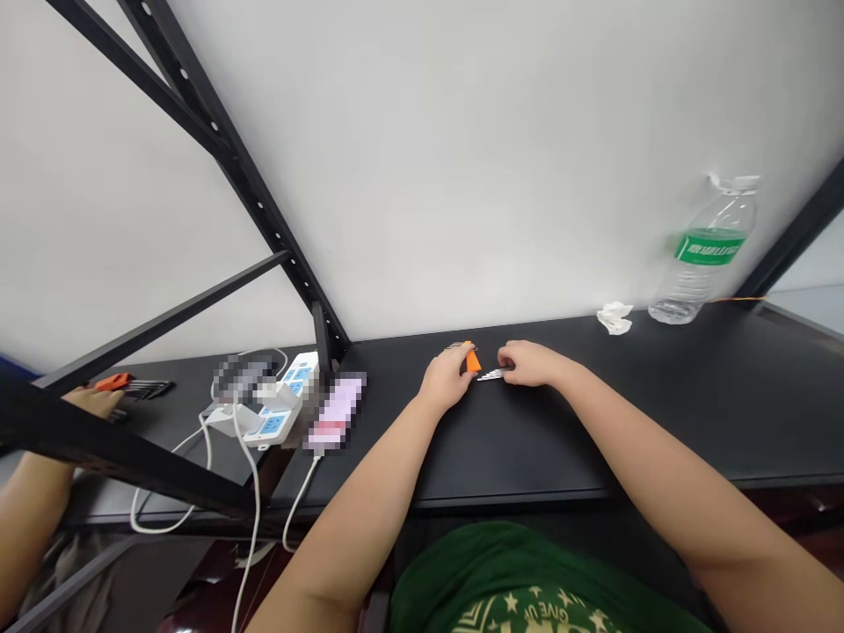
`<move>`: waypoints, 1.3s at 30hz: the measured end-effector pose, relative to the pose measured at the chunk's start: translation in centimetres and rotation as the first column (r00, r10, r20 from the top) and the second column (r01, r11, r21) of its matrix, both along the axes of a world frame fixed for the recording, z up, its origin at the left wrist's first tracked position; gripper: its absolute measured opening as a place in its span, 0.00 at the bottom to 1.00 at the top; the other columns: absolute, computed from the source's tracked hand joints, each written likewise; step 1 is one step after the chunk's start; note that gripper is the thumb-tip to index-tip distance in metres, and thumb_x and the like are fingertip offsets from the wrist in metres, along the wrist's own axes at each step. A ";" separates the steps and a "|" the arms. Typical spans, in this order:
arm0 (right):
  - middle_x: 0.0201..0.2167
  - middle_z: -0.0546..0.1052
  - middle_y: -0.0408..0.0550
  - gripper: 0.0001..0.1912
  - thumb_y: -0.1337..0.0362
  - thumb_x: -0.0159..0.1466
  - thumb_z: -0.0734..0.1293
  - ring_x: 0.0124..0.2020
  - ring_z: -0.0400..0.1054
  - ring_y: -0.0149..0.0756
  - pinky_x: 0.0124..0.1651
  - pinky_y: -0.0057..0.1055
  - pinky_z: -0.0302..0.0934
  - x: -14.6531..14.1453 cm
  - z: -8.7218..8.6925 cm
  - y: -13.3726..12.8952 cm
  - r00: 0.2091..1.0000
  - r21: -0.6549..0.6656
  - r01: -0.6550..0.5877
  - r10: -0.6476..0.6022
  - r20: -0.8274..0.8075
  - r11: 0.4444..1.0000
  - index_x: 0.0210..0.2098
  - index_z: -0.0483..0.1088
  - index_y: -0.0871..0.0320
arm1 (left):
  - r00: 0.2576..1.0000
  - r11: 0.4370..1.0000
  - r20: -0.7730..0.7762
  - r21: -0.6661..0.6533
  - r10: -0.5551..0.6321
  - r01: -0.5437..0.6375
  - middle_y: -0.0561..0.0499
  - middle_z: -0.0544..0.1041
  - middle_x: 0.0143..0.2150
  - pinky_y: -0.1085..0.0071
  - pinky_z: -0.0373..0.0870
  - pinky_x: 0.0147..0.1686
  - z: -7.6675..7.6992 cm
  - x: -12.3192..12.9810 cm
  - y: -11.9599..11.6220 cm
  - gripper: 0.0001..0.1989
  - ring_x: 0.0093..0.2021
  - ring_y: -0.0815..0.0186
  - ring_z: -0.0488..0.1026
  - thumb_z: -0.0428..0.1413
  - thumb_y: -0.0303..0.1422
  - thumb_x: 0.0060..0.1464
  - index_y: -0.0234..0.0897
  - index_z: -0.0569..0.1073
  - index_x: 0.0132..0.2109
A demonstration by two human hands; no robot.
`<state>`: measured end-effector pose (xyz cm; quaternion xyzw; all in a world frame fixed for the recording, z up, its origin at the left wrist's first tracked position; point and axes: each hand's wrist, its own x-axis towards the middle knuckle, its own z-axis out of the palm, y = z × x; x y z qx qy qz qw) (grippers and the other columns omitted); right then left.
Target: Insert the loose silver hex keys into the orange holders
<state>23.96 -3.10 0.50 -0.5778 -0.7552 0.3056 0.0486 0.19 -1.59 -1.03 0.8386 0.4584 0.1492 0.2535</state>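
My left hand (451,378) is closed around an orange holder (473,360), apparently of a hex key set, resting at the black tabletop. Several thin silver hex keys (491,375) lie to the right of the orange piece, fanned close together. My right hand (527,362) has its fingers curled over the right ends of these keys. Its fingertips partly hide them. Only a small gap separates my two hands. A bit of metal shows behind my left fingers, too small to make out.
Left of my arms lie a charging phone (336,411) and a white power strip (283,400) with cables. A black metal frame (264,211) rises there. Beyond it, another person's hand (96,402) is by an orange-handled tool (113,381). At right stand crumpled tissue (614,317) and a bottle (705,251).
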 end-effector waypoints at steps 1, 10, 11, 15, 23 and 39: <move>0.38 0.76 0.48 0.09 0.63 0.58 0.69 0.37 0.68 0.34 0.38 0.27 0.58 0.0 0.1 0.1 0.998 0.051 0.038 -0.035 -0.054 0.998 0.39 0.76 0.56 | 1.000 1.000 0.023 -0.012 -0.012 0.013 0.47 0.72 0.64 0.61 0.72 0.59 0.0 0.1 0.0 0.31 0.57 0.59 0.75 0.62 0.28 0.56 0.43 0.66 0.66; 0.40 0.79 0.50 0.12 0.65 0.65 0.63 0.39 0.70 0.34 0.47 0.30 0.63 -1.9 0.1 0.2 0.925 0.210 0.112 -0.025 -0.379 0.971 0.39 0.80 0.56 | 0.990 0.995 0.102 0.000 -0.102 0.103 0.47 0.75 0.58 0.60 0.72 0.56 0.9 0.6 -0.6 0.26 0.54 0.59 0.75 0.62 0.32 0.58 0.42 0.67 0.62; 0.39 0.79 0.49 0.12 0.65 0.65 0.63 0.39 0.70 0.33 0.47 0.30 0.63 -2.0 0.1 0.2 0.922 0.202 0.129 -0.042 -0.386 0.971 0.38 0.80 0.56 | 0.990 0.995 0.101 0.018 -0.099 0.098 0.47 0.75 0.59 0.60 0.71 0.57 0.9 0.6 -0.5 0.26 0.55 0.59 0.74 0.62 0.31 0.58 0.42 0.67 0.62; 0.29 0.79 0.46 0.11 0.60 0.64 0.65 0.30 0.71 0.31 0.38 0.27 0.62 -1.4 -0.3 0.2 0.870 -0.033 0.272 -0.260 -0.419 0.962 0.36 0.78 0.58 | 0.998 0.996 0.053 0.083 -0.032 0.027 0.47 0.75 0.59 0.58 0.68 0.59 0.6 0.5 -0.3 0.26 0.56 0.57 0.71 0.63 0.30 0.56 0.41 0.68 0.61; 0.29 0.78 0.46 0.09 0.62 0.65 0.64 0.26 0.68 0.29 0.30 0.24 0.55 2.9 -1.2 1.0 0.970 -0.269 0.219 -0.238 -0.039 0.938 0.34 0.75 0.58 | 0.995 0.994 0.013 0.055 0.095 -0.096 0.46 0.77 0.54 0.61 0.71 0.54 -0.2 -0.2 0.2 0.25 0.53 0.57 0.72 0.64 0.28 0.55 0.40 0.69 0.59; 0.42 0.79 0.48 0.08 0.68 0.62 0.65 0.38 0.71 0.33 0.39 0.26 0.58 2.7 -1.3 1.1 0.988 -0.189 0.151 -0.141 0.062 0.970 0.37 0.77 0.56 | 0.995 0.995 -0.006 0.006 0.104 -0.104 0.46 0.77 0.54 0.59 0.70 0.54 0.0 -0.2 0.4 0.25 0.53 0.55 0.72 0.62 0.28 0.54 0.40 0.70 0.59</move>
